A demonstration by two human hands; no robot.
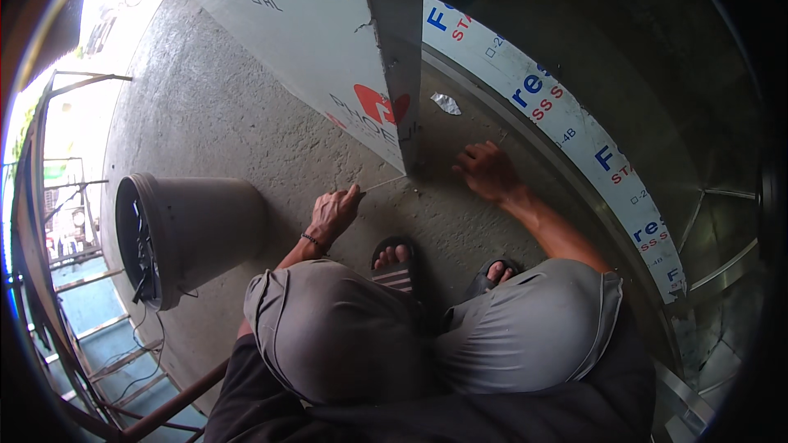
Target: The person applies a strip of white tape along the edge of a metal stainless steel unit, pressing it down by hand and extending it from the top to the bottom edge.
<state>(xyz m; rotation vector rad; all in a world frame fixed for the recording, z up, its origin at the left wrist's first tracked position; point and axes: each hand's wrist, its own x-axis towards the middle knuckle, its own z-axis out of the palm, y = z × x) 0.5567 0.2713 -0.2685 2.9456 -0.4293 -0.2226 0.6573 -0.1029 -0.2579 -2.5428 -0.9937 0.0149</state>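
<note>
Rough, pitted grey concrete floor (197,107) spreads across the middle. Dark metal framework (25,221) stands along the left, a pale blue surface (92,303) showing between its bars. Harsh daylight floods the upper left; the right is shadowed, its dark smooth surface (648,74) perhaps a wall, too dim to tell.

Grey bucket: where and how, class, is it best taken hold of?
Likely the rim of the grey bucket, gripped over its edge from the right, the side nearer the person: the body narrows toward the base, so the wide rim offers an edge, though dark items sit inside.
</note>
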